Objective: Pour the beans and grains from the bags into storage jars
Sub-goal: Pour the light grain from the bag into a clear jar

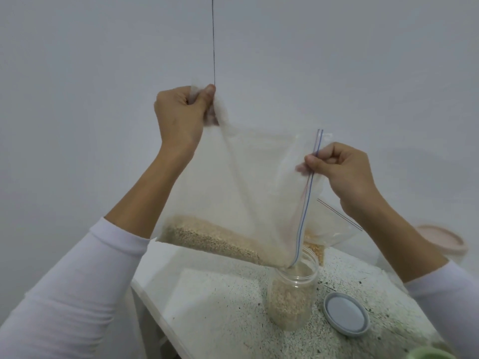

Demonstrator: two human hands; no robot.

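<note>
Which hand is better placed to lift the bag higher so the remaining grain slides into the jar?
Left hand: it grips the bag's raised bottom corner, while the right hand steadies the zip edge above the jar.

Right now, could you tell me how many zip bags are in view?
2: a grain bag held over the jar, and another bag lying behind it on the counter; more may be hidden.

bags (248, 182): 2 (one behind) | jar (293, 296): 1 | lids (346, 317): 2 | hands (181, 112): 2
</note>
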